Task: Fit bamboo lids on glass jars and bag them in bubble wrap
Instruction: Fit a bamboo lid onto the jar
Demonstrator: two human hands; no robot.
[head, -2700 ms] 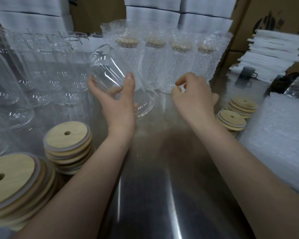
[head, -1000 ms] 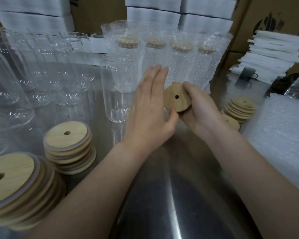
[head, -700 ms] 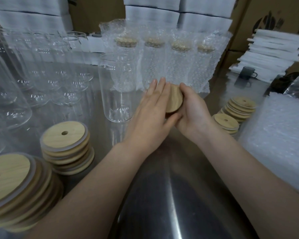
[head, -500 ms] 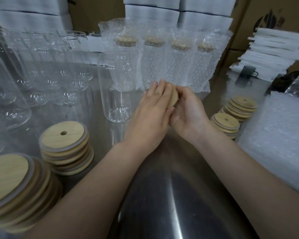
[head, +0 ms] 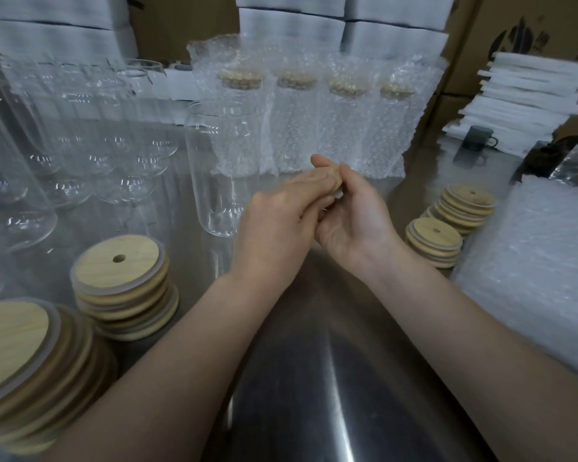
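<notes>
Lid (head: 335, 177) up off the table, caught edge-on between both hands, so only a sliver of its wooden rim shows. The right hand (head: 356, 225), palm turned up, has thumb and fingers curled round it, gripping from the right side. The left hand (head: 277, 225) comes over from the other side, fingers laid nearly straight across the lid's face, pressing on it rather than closing round it. The two hands touch at the fingers and hover above the steel table (head: 314, 395).

Just left of the hands a jar (head: 221, 168) stands upright on the table, mouth open. Behind jar and hands is a row of four wrapped jars (head: 317, 128), each upright in a bubble-wrap bag, a lid showing through near the top.

Far left, a crowd of empty glasses (head: 80, 135) stands upright. In front of them sit two piles of lids with small holes: one at the near-left corner (head: 20, 355), one just beyond it (head: 124, 288). Over on the right are two shorter lid stacks (head: 434, 241), side by side and near the right wrist. A heap of bubble-wrap bags (head: 531, 278) fills the right edge. At the back there is a dark mug (head: 477, 138), a stack of white sheets (head: 531, 95) and cardboard boxes (head: 501, 35).
</notes>
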